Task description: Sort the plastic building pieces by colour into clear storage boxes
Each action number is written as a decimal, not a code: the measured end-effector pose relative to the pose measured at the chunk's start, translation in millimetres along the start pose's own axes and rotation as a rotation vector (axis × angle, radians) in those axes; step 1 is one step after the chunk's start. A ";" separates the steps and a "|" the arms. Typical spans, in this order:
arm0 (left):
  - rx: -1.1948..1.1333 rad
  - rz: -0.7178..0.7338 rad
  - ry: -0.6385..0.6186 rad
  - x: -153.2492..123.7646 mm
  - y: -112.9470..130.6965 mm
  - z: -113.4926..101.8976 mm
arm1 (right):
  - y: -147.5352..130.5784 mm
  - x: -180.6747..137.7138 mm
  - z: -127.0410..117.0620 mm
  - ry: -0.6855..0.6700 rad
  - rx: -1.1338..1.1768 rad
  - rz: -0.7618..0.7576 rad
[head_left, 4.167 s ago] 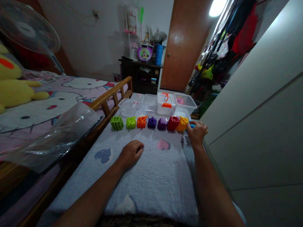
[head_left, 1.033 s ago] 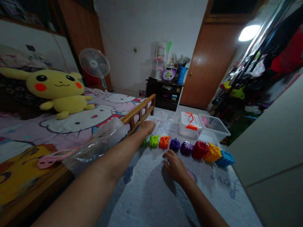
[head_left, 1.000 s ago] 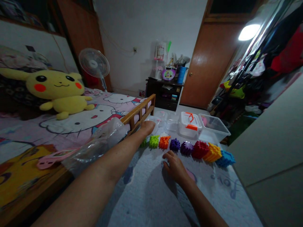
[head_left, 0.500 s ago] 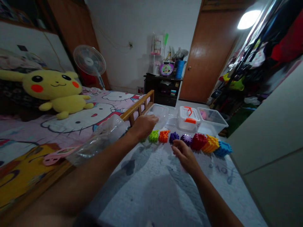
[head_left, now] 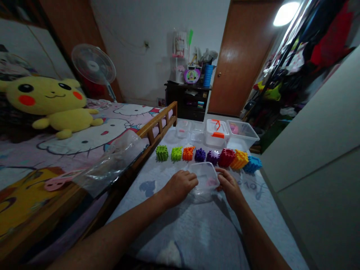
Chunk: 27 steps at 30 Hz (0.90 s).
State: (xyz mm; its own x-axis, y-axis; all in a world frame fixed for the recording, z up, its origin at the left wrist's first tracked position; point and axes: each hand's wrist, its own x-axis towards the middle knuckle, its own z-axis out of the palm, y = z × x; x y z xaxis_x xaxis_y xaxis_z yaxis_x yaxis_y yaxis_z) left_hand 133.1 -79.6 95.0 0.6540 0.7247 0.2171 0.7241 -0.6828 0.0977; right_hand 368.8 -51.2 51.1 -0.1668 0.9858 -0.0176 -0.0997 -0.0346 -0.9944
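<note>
A clear plastic container (head_left: 204,176) is between my two hands, in front of a row of coloured blocks. My left hand (head_left: 181,185) is closed on its left rim, and my right hand (head_left: 228,185) grips its right side. Just beyond it stand stacks of interlocking plastic blocks: dark green (head_left: 162,153), lime green (head_left: 177,153), orange (head_left: 188,153), dark purple (head_left: 200,154), purple (head_left: 213,157), dark red (head_left: 226,158), yellow (head_left: 240,159) and blue (head_left: 252,164).
Behind the blocks are small clear boxes (head_left: 183,129), a white-lidded box with an orange handle (head_left: 217,133) and an open clear bin (head_left: 246,135) holding something pink. A wooden rail (head_left: 157,129) and a clear plastic bag (head_left: 112,165) lie along the left, beside a yellow plush toy (head_left: 56,105).
My left hand has drawn the clear container from behind the blocks to the front of them. My right hand has come to hold its right side. The view has shifted slightly.
</note>
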 end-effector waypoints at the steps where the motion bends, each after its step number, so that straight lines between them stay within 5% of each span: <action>1: -0.007 -0.007 0.006 1.0 -0.4 2.4 | 0.8 -0.4 0.5 0.000 0.002 0.003; 10: -0.210 -0.137 0.190 2.5 -3.3 31.6 | 3.6 -7.3 -3.0 -0.003 0.033 0.054; 16: -0.346 -0.254 0.363 -1.0 -7.5 28.9 | 8.5 -9.0 -2.9 0.076 0.076 0.044; 23: -0.290 -0.717 0.723 -20.0 -88.1 32.4 | 21.2 -2.8 -7.9 0.118 0.012 0.032; 27: -0.145 -0.820 0.595 -34.1 -141.6 29.4 | 25.2 -0.8 -10.0 0.104 -0.005 0.025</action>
State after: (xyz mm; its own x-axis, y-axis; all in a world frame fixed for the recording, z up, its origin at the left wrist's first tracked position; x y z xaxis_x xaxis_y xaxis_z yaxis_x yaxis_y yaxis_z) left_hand 14.7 -4.9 45.3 -0.2743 0.8368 0.4738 0.8403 -0.0310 0.5412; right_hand 376.2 -51.2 25.0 -0.0660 0.9964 -0.0527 -0.0923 -0.0587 -0.9940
